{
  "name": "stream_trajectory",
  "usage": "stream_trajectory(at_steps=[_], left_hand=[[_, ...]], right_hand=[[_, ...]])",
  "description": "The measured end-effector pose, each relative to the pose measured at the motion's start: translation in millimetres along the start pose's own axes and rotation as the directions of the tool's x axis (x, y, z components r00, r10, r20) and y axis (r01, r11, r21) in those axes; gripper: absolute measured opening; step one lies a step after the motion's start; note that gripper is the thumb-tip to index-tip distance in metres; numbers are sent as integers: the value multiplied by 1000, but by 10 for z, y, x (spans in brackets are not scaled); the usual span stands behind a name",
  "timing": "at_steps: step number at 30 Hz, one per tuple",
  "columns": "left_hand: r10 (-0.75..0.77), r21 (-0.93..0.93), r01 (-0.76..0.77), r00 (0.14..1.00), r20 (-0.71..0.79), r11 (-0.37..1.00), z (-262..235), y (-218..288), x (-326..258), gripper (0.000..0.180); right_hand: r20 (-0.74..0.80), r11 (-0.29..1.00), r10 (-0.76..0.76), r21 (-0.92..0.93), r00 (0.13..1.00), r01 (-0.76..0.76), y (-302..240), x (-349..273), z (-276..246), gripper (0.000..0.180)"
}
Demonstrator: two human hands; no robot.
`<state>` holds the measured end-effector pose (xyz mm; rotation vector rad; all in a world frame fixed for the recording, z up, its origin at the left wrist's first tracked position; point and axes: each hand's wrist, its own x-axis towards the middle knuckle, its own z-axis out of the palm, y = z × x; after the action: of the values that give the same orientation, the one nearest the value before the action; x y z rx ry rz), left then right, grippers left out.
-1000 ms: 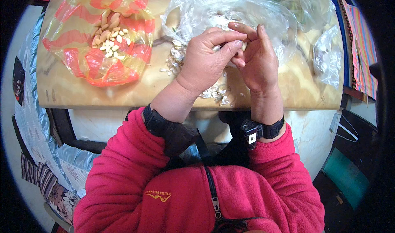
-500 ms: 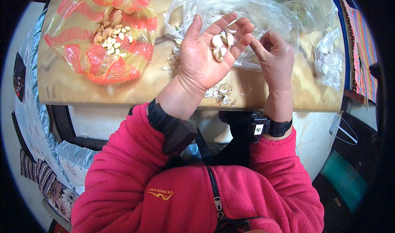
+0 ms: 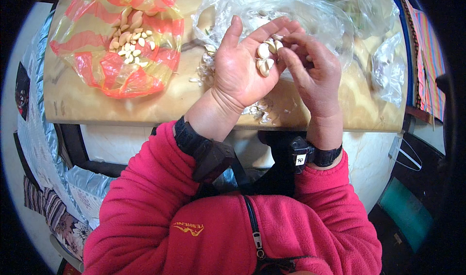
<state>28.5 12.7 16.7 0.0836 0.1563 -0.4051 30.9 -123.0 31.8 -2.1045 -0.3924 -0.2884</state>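
My left hand (image 3: 242, 66) is turned palm up over the wooden table (image 3: 87, 105), cupping several peeled garlic cloves (image 3: 264, 56) on its fingers. My right hand (image 3: 313, 73) is beside it, its fingertips pinching at a clove at the top of that little pile. Under both hands lie loose garlic skins (image 3: 257, 111) and a crumpled clear plastic bag (image 3: 272, 5). At the left, a red and yellow plastic bag (image 3: 121, 66) lies open with a heap of peeled cloves (image 3: 130, 39) on it.
Another clear bag with pale contents (image 3: 388, 71) lies at the table's right end. A striped cloth (image 3: 427, 56) hangs past the right edge. The table's front edge runs just above my red sleeves (image 3: 160, 197); a patterned cover (image 3: 43, 192) hangs at the lower left.
My left hand turned from palm down to palm up, showing the cloves in it. My right hand, drawn slightly away half a second ago, has come back to touch the cloves.
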Motion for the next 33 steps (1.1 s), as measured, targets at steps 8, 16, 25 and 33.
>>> stream_trajectory(at_steps=[8, 16, 25, 33], left_hand=[[-13, 42, 13, 1000, -15, 999, -109, -10, 40, 55], [-105, 299, 100, 994, 2, 949, -189, 29, -7, 18], [46, 466, -48, 999, 16, 883, -179, 88, 5, 12], [123, 705, -47, 991, -58, 708, -107, 86, -27, 15]], right_hand=[[107, 983, 123, 120, 987, -136, -13, -27, -6, 19], [-11, 796, 208, 583, 978, -163, 36, -33, 44, 18], [35, 929, 213, 301, 976, -214, 70, -26, 6, 8], [133, 890, 296, 321, 946, -324, 38, -14, -50, 12]])
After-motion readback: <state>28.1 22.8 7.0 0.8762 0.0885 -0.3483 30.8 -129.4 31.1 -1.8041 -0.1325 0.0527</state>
